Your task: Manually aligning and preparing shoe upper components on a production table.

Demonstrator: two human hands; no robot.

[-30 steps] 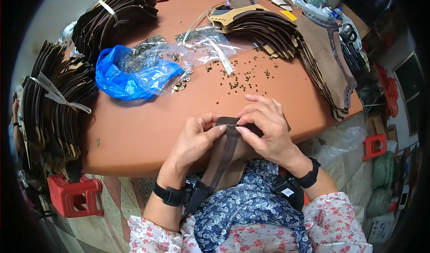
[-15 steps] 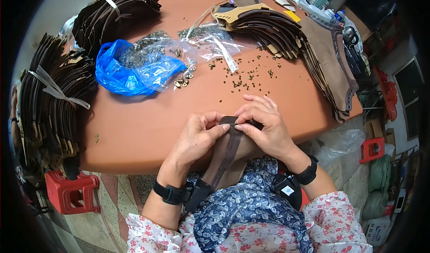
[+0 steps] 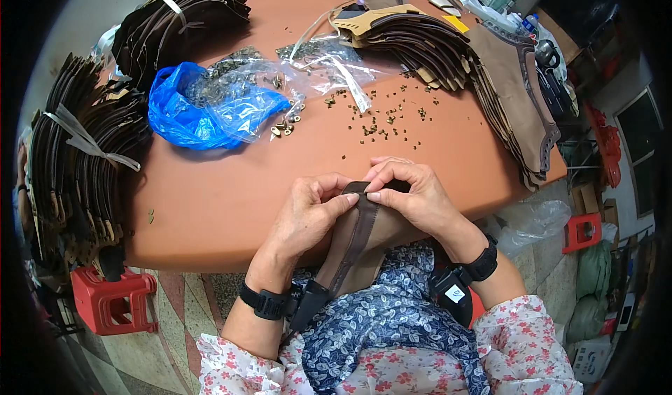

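A brown leather shoe upper point(image 3: 355, 244) with a darker stitched strip hangs from the table's near edge over my lap. My left hand point(image 3: 308, 209) pinches its dark top end between thumb and forefinger. On the other side of that end, my right hand point(image 3: 420, 195) has its thumb and forefinger pressed together, with the other fingers curled behind. Between the two thumbs the fingertips almost meet. Anything small held there is too tiny to make out. Small dark metal fittings point(image 3: 378, 132) lie scattered on the table beyond my hands.
An orange-brown tabletop point(image 3: 210, 216) carries a blue plastic bag point(image 3: 175, 118) and clear bags point(image 3: 262, 90) of metal parts. Tied stacks of dark uppers point(image 3: 84, 150) stand at left; more brown uppers point(image 3: 507, 80) lie at right. A red stool point(image 3: 108, 300) stands below left.
My right hand's outer fingers have curled in and lowered, and its wrist has turned slightly. My left hand and the upper stay almost where they were.
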